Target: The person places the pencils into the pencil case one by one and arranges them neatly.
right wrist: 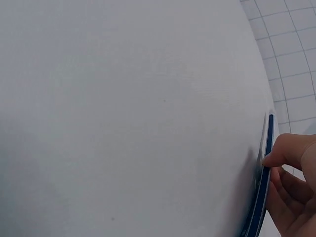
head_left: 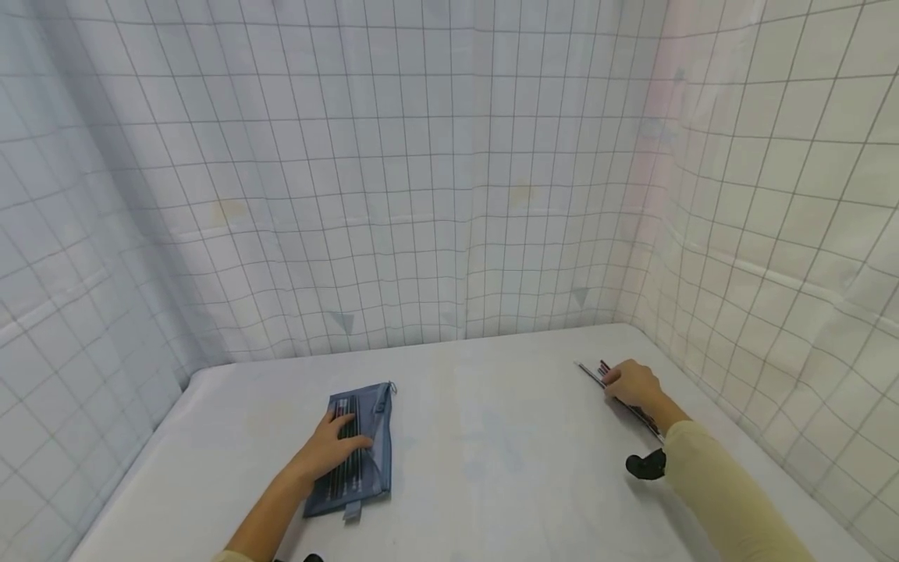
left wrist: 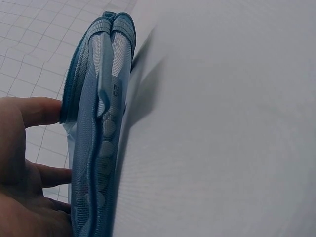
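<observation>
A blue mesh zip pouch [head_left: 381,449] lies on the left part of the table, with several pencils [head_left: 342,478] visible through its mesh. My left hand [head_left: 326,451] rests on the pouch with its fingers spread. In the left wrist view, fingertips [left wrist: 49,109] touch the zipped side of the pouch [left wrist: 106,143]. Over at the right, my right hand [head_left: 634,385] is above several loose pencils [head_left: 604,367], partly covering them. The right wrist view shows the thumb and fingers pinching a dark blue pencil [right wrist: 260,200] close to the tabletop.
The table [head_left: 485,437] has a white cover. White grid-patterned curtains [head_left: 435,172] hang behind it and along both sides. A black rounded piece [head_left: 644,466] sits by the right wrist. A small fabric tab [head_left: 353,511] sticks out at the pouch's near end.
</observation>
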A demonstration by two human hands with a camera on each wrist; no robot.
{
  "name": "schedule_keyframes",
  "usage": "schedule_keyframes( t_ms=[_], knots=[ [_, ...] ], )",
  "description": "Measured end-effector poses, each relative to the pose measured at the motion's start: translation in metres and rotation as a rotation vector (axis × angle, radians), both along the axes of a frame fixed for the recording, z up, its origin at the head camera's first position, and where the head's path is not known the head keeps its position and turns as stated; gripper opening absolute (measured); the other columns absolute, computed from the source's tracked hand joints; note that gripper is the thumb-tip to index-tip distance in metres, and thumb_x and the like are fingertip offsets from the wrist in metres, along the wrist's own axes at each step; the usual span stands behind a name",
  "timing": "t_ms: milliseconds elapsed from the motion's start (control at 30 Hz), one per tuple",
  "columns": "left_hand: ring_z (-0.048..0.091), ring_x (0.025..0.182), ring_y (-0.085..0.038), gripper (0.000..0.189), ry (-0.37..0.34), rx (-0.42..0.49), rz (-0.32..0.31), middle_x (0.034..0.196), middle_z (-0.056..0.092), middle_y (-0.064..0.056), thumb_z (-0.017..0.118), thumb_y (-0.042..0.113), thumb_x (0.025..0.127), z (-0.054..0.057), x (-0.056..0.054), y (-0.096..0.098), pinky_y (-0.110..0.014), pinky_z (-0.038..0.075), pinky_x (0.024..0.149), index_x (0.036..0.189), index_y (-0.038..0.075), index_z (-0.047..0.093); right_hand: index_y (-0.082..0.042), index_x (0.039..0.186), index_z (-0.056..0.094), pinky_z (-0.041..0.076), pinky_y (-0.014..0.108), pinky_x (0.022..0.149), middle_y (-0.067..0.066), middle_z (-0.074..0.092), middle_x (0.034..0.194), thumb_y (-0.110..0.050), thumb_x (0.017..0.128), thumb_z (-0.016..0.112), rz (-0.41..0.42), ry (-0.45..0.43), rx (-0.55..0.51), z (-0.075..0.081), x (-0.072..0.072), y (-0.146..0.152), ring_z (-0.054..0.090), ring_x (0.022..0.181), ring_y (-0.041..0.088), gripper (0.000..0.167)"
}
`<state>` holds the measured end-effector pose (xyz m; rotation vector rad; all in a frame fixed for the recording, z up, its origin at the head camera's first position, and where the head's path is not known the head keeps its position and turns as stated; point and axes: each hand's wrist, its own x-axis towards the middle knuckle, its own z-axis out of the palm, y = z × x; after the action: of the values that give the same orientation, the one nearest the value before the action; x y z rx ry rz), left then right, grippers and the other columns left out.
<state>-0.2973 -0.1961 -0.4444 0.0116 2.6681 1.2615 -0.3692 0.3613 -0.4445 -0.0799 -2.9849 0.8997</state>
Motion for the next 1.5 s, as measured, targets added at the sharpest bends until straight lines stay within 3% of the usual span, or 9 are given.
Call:
schedule_keyframes(
  t_ms=[100, 200, 333, 433, 733, 1000, 1500],
  knots=[
    [0.003, 0.144, -0.066, 0.087, -0.001, 0.005, 0.002, 0.161, -0.001, -0.041, 0.069, 0.039, 0.095, -0.001, 0.001, 0.000, -0.078, 0.012, 0.111, 0.155, -0.010, 0.031, 0.004, 0.115, 0.074, 0.052, 0.052, 0.085, 0.030, 0.065, 0.123, -0.010, 0.090, 0.070, -0.014, -0.019, -0.075, 0.002, 0.000, 0.002, 0.062, 0.107, 0.041, 0.029],
    [0.003, 0.144, -0.066, 0.088, -0.007, 0.007, 0.008, 0.161, -0.002, -0.041, 0.070, 0.040, 0.094, -0.001, 0.001, 0.000, -0.077, 0.012, 0.111, 0.155, -0.010, 0.031, 0.008, 0.123, 0.069, 0.054, 0.046, 0.085, 0.031, 0.062, 0.129, -0.009, 0.094, 0.068, -0.015, -0.037, -0.207, 0.006, 0.000, 0.003, 0.063, 0.106, 0.036, 0.034],
    [0.004, 0.144, -0.066, 0.087, -0.003, -0.004, 0.016, 0.161, -0.001, -0.041, 0.070, 0.039, 0.094, -0.001, 0.001, 0.000, -0.077, 0.013, 0.111, 0.155, -0.010, 0.032, 0.014, 0.130, 0.062, 0.056, 0.033, 0.079, 0.023, 0.065, 0.121, -0.004, 0.096, 0.064, -0.023, -0.078, -0.429, 0.013, 0.000, 0.002, 0.062, 0.094, 0.022, 0.039],
    [0.005, 0.144, -0.066, 0.087, 0.000, -0.009, 0.016, 0.161, 0.000, -0.042, 0.070, 0.039, 0.094, -0.001, 0.001, 0.000, -0.077, 0.013, 0.111, 0.154, -0.010, 0.032, 0.015, 0.132, 0.059, 0.055, 0.028, 0.076, 0.016, 0.066, 0.116, -0.003, 0.096, 0.064, -0.040, -0.111, -0.531, 0.016, 0.000, 0.000, 0.061, 0.090, 0.015, 0.041],
    [0.003, 0.145, -0.065, 0.085, -0.008, 0.013, 0.018, 0.162, -0.002, -0.040, 0.069, 0.038, 0.094, -0.001, -0.002, 0.001, -0.078, 0.011, 0.111, 0.155, -0.009, 0.032, 0.016, 0.136, 0.055, 0.056, 0.026, 0.075, 0.010, 0.065, 0.112, 0.001, 0.096, 0.065, -0.074, -0.139, -0.797, 0.018, -0.001, -0.014, 0.060, 0.088, 0.014, 0.044],
    [0.002, 0.145, -0.065, 0.086, -0.009, 0.022, 0.017, 0.162, -0.001, -0.040, 0.069, 0.039, 0.094, 0.001, -0.002, 0.001, -0.077, 0.010, 0.111, 0.155, -0.009, 0.032, 0.015, 0.132, 0.058, 0.058, 0.027, 0.075, 0.012, 0.065, 0.108, 0.005, 0.093, 0.065, -0.101, -0.153, -0.876, 0.016, -0.004, -0.038, 0.064, 0.087, 0.016, 0.041],
    [0.003, 0.145, -0.065, 0.086, -0.002, 0.021, 0.021, 0.162, 0.000, -0.040, 0.071, 0.038, 0.093, 0.000, -0.002, 0.001, -0.077, 0.010, 0.112, 0.155, -0.010, 0.033, 0.015, 0.131, 0.058, 0.058, 0.028, 0.075, 0.018, 0.063, 0.114, 0.006, 0.093, 0.064, -0.093, -0.160, -0.846, 0.014, -0.006, -0.089, 0.064, 0.091, 0.020, 0.039]
  ],
)
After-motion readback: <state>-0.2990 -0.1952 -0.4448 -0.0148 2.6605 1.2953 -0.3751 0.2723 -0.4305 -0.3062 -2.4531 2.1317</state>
